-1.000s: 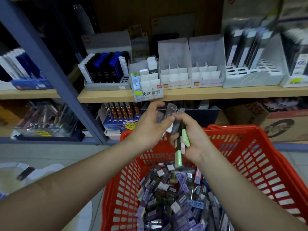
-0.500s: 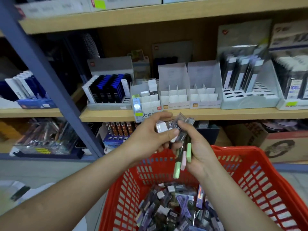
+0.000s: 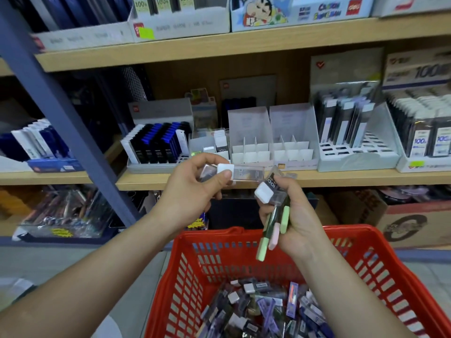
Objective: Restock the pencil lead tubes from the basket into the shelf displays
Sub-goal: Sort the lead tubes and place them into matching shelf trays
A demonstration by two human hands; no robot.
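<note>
Both hands have risen from above the basket to the shelf edge, and the left one has drawn a single tube clear of those in the right. The left hand (image 3: 188,193) pinches that tube (image 3: 246,172) between thumb and curled fingers. It lies level, its white cap under the thumb and its clear body pointing right. The right hand (image 3: 300,215), just beside it but not touching, is curled round a bundle (image 3: 272,222) of tubes: one clear with a white cap on top, and slimmer ones with green and pink ends sticking out below the palm.

Under both wrists stands the red basket (image 3: 353,234), with a heap (image 3: 258,311) of more tubes in its bottom.

Behind the hands runs the shelf (image 3: 341,178). Straight ahead on it sit two white displays (image 3: 251,154) with bare dividers, side by side. Left of them is a small box (image 3: 210,145) holding a few white-capped tubes, then a tray (image 3: 156,147) of dark blue packs. To the right, a grey rack (image 3: 353,152) is partly filled. An upper shelf (image 3: 219,48) carries more boxes.
</note>
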